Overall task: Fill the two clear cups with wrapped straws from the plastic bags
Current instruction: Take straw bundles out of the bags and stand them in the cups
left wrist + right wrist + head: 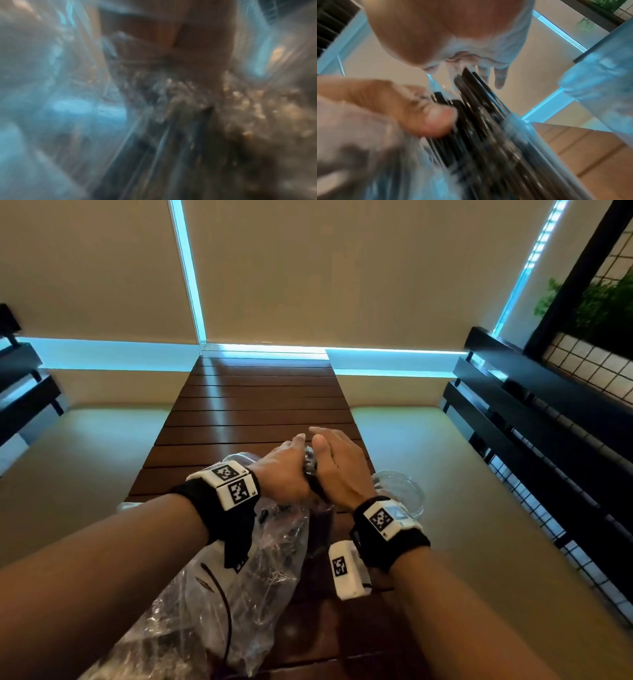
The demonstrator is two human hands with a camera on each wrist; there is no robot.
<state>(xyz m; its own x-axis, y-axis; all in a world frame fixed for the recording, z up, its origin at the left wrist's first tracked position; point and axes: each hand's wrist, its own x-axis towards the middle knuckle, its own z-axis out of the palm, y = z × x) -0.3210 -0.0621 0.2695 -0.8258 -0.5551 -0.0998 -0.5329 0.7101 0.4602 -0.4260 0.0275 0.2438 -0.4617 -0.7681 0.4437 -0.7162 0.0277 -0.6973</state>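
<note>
Gripping a bundle of black wrapped straws between them, the left hand and right hand meet above the slatted wooden table. Left fingers are curled round the bundle; the right thumb presses its side, other right fingers extended. Straws judged light, stiff, slippery in film; hold mid-bundle. One clear cup stands right, plastic bag lies near.
</note>
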